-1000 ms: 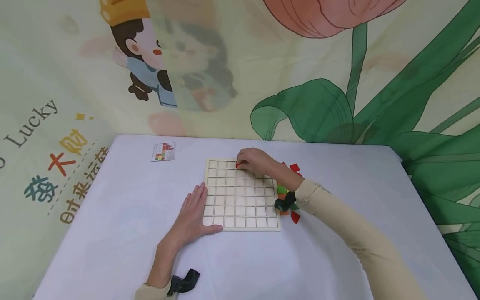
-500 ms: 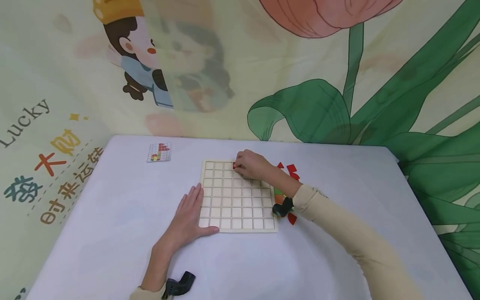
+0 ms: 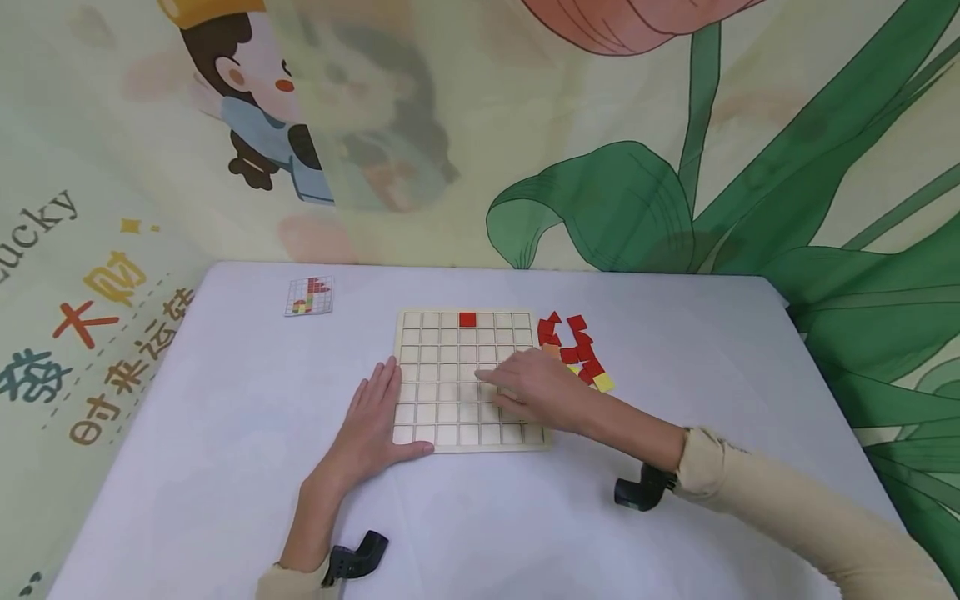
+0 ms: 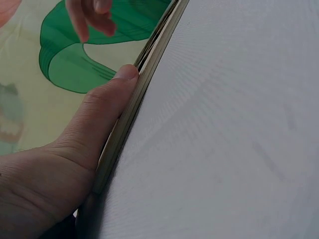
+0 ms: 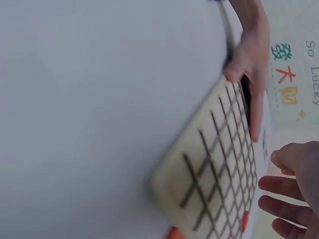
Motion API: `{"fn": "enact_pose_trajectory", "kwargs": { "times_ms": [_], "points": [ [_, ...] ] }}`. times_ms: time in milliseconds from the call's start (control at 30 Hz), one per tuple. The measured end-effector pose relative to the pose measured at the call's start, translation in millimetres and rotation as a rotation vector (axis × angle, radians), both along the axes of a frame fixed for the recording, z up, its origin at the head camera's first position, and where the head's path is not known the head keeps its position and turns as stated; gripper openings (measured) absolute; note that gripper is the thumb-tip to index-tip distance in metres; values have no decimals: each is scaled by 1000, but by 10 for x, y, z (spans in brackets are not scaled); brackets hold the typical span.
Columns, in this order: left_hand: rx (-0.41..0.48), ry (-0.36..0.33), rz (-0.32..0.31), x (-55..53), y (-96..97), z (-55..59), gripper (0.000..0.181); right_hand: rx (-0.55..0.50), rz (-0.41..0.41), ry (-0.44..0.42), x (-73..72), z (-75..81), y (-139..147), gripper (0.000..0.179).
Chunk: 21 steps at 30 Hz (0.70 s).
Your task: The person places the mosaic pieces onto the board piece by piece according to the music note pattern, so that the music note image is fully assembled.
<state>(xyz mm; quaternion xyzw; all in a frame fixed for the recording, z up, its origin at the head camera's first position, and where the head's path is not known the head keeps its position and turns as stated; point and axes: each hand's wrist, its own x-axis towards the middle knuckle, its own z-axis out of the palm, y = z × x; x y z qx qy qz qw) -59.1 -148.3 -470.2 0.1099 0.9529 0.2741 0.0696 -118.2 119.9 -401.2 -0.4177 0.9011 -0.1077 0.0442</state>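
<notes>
A pale wooden grid board (image 3: 436, 392) lies on the white table, with one red square tile (image 3: 468, 319) in a cell of its top row. My left hand (image 3: 369, 421) rests along the board's left edge, fingers straight, thumb at the lower left corner; the left wrist view shows that thumb (image 4: 107, 107) against the board's side. Over the right half of the board hovers my right hand (image 3: 536, 387), holding nothing. Its relaxed, spread fingers (image 5: 281, 186) show in the right wrist view. Just beyond it are red tiles (image 3: 585, 352) and a yellow tile (image 3: 603, 382), some hidden behind the hand.
A small printed pattern card (image 3: 308, 297) lies at the table's back left. Black wrist cameras (image 3: 643, 487) are strapped to both wrists. Behind the table (image 3: 465, 525) hangs a printed backdrop (image 3: 420, 242) with leaves and cartoon figures.
My right hand has let go of the red tile in the top row and moved down and right over the board. More of the loose tiles now show. The left hand stays on the board's edge.
</notes>
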Motion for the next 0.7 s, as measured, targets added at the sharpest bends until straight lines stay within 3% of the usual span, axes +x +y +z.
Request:
{"fn": "enact_pose_trajectory", "kwargs": {
  "times_ms": [167, 333, 533, 700],
  "points": [
    [-4, -1, -5, -4, -10, 3, 121, -30, 20, 30, 295, -130, 249, 39],
    [-12, 7, -2, 18, -40, -5, 121, -42, -19, 78, 442, -184, 456, 36],
    [-5, -16, -7, 10, -28, -7, 122, -112, -182, 210, 494, 31, 743, 47],
    [-3, -14, -4, 7, -16, -3, 122, -170, -331, 251, 510, 215, 943, 49]
  ]
}}
